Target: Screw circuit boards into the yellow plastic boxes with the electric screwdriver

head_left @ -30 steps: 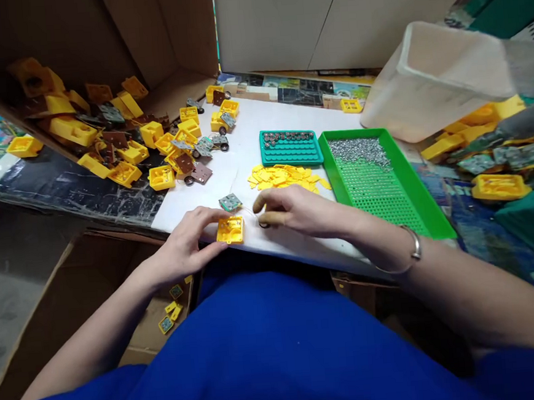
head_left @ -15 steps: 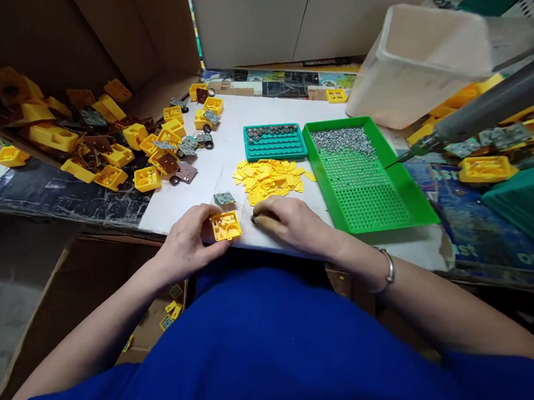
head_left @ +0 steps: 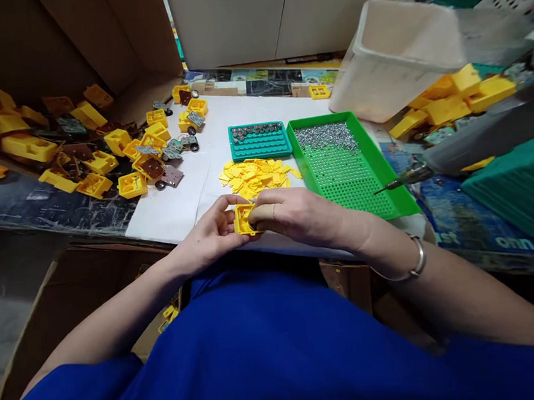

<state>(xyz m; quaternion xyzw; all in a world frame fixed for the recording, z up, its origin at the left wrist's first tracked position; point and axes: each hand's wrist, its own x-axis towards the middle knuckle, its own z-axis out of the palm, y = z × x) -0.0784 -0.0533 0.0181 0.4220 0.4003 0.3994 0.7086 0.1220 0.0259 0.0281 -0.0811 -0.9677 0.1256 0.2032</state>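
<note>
My left hand (head_left: pixel 207 232) grips a small open yellow plastic housing (head_left: pixel 241 219) by its left side, near the table's front edge. Over the right side of that housing, my right hand (head_left: pixel 303 215) has its fingers closed on a small dark round part (head_left: pixel 252 225), which is mostly hidden by the fingertips. The part is at the housing's inside; whether it is seated there I cannot tell. Just beyond both hands lies a pile of flat yellow plastic pieces (head_left: pixel 258 175).
Behind the pile sits a teal tray (head_left: pixel 263 148) with small round metal parts. A green perforated tray (head_left: pixel 400 195) holds screws, with an electric screwdriver (head_left: pixel 413 173) above it. Yellow housings with circuit boards (head_left: pixel 152 150) spill from a cardboard box (head_left: pixel 143 37). A white bin (head_left: pixel 390 61) stands at right.
My left hand has lifted the housing and tilted it, moving right. My right hand has brought the dark round part from the table to the housing. The view has shifted slightly.
</note>
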